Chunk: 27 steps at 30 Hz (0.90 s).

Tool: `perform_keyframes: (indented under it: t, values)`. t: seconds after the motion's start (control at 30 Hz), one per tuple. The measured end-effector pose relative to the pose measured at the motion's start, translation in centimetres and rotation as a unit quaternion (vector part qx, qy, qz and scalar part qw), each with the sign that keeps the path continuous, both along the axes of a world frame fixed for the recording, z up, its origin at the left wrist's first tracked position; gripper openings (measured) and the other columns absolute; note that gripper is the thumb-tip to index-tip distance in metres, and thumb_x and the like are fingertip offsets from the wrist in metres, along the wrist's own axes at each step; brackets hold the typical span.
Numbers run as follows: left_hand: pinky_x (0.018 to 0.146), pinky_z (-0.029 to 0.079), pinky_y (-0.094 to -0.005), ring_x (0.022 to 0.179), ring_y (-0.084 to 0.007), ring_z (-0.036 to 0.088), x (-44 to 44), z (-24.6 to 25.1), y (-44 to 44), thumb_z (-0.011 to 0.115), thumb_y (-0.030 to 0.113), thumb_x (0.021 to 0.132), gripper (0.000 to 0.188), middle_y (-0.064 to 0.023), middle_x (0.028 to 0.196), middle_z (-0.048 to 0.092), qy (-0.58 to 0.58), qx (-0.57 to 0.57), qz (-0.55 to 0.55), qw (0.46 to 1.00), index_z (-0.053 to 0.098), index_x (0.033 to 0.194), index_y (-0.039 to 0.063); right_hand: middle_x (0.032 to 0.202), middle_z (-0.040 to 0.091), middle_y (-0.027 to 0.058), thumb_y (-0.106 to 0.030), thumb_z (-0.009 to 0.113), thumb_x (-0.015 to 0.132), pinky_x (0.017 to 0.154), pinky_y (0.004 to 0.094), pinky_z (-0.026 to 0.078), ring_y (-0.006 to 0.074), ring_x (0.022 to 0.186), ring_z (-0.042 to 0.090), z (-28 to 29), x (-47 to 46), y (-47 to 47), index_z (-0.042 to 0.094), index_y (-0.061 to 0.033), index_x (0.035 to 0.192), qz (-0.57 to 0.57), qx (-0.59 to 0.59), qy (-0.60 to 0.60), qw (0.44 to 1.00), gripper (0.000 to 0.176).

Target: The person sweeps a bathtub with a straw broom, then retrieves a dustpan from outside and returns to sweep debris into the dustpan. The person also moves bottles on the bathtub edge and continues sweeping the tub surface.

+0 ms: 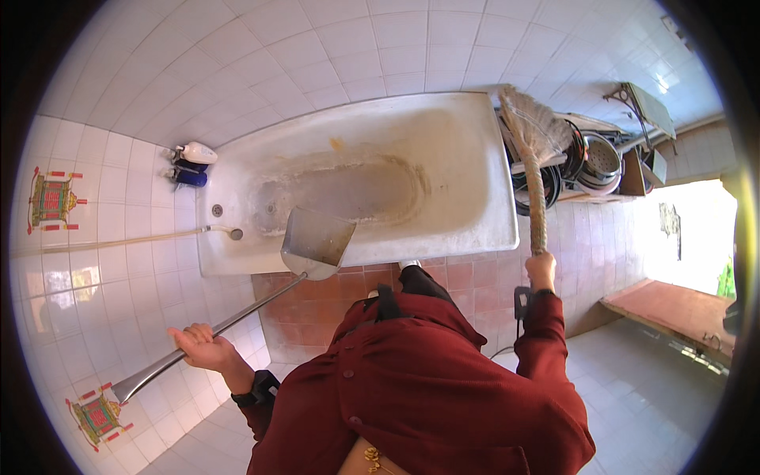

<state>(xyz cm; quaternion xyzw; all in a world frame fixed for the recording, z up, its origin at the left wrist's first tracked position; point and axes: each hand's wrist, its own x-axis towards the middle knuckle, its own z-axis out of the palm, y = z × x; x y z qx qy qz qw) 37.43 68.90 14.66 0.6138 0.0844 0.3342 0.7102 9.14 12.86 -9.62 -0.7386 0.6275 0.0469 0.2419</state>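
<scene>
My left hand (pixel 205 346) grips the metal handle of a long-handled dustpan (pixel 317 240). The dustpan's scoop is over the near rim of a stained white bathtub (pixel 469 178), towards its left part. My right hand (pixel 541 270) is closed round the bound handle of a straw broom (pixel 534 127). The broom's bristles point away from me, beyond the tub's right end, over or against a crowded rack. Whether they touch the things there I cannot tell.
Pump bottles (pixel 196 153) stand on the tub's left corner, near a shower head (pixel 236 234) on a hose. A rack of pots, a metal strainer (pixel 599 160) and coiled hoses (pixel 543 187) is at the right. A wooden door (pixel 665 309) stands by a bright opening. Red floor tiles (pixel 475 276) lie beside the tub.
</scene>
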Motion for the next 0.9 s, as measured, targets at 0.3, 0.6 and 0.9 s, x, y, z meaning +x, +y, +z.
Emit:
perform_keyframes:
  t: [0.3, 0.6, 0.9]
  values:
    - [0.047, 0.017, -0.0262, 0.047, -0.0082, 0.014, 0.6, -0.5, 3.9, 0.052, 0.027, 0.096, 0.052, 0.0054, 0.05, 0.016, 0.005, 0.013, -0.064, 0.998, 0.019, 0.058, 0.017, 0.102, 0.066, 0.023, -0.012, 0.061, 0.072, 0.083, 0.0434, 0.052, 0.0367, 0.099, 0.063, 2.0, -4.0, 10.9, 0.066, 0.0007, 0.099, 0.05, 0.01, 0.101, 0.994, 0.03]
    - [0.048, 0.017, -0.0262, 0.048, -0.0083, 0.015, 0.7, -2.7, 8.6, 0.056, 0.028, 0.095, 0.054, 0.0055, 0.052, 0.015, 0.029, -0.019, -0.12, 0.992, 0.018, 0.057, 0.017, 0.096, 0.064, 0.0286, -0.01, 0.064, 0.069, 0.082, 0.0455, 0.052, 0.0413, 0.094, 0.063, 3.3, -18.3, 31.0, 0.063, 0.0048, 0.094, 0.053, 0.064, 0.181, 0.98, 0.03]
    - [0.047, 0.018, -0.0252, 0.046, -0.0075, 0.018, 1.9, -4.1, 10.2, 0.055, 0.028, 0.095, 0.053, 0.0055, 0.049, 0.02, 0.046, -0.036, -0.153, 0.986, 0.022, 0.055, 0.016, 0.06, 0.059, 0.0118, -0.006, 0.067, 0.068, 0.044, 0.0357, 0.045, 0.0219, 0.049, 0.058, 7.3, -19.5, 38.8, 0.056, 0.0008, 0.078, 0.026, 0.327, 0.037, 0.944, 0.016]
